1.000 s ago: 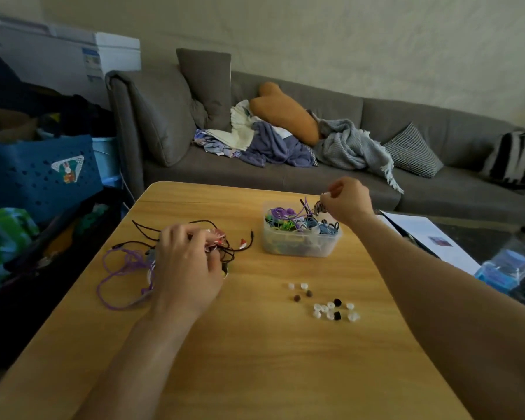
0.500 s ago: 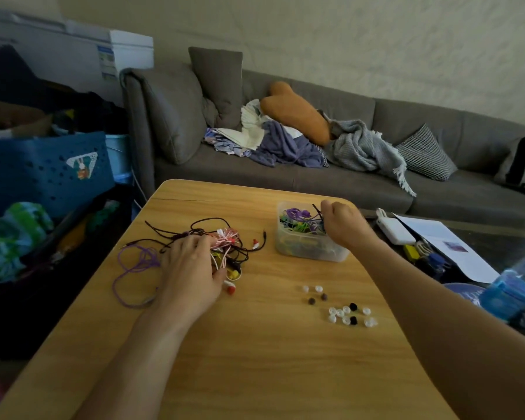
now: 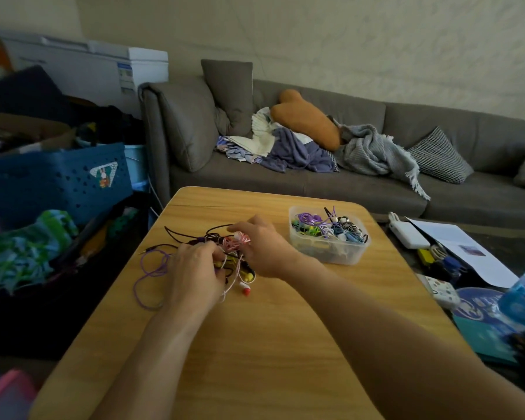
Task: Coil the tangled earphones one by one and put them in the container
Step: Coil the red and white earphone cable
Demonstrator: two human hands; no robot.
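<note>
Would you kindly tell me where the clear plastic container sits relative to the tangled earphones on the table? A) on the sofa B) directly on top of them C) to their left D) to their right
D: the container stands on the table, right of the tangled earphones that both hands work on.

Your wooden table (image 3: 255, 344) carried a tangle of earphones (image 3: 225, 256) near its far left corner, black, pink, yellow and purple cords knotted together, with a purple cord (image 3: 147, 275) looping out toward the left edge. Your left hand (image 3: 194, 274) and right hand (image 3: 262, 250) rested on that tangle. A clear plastic container (image 3: 328, 237) stood just right of it, filled with coiled earphones.
</note>
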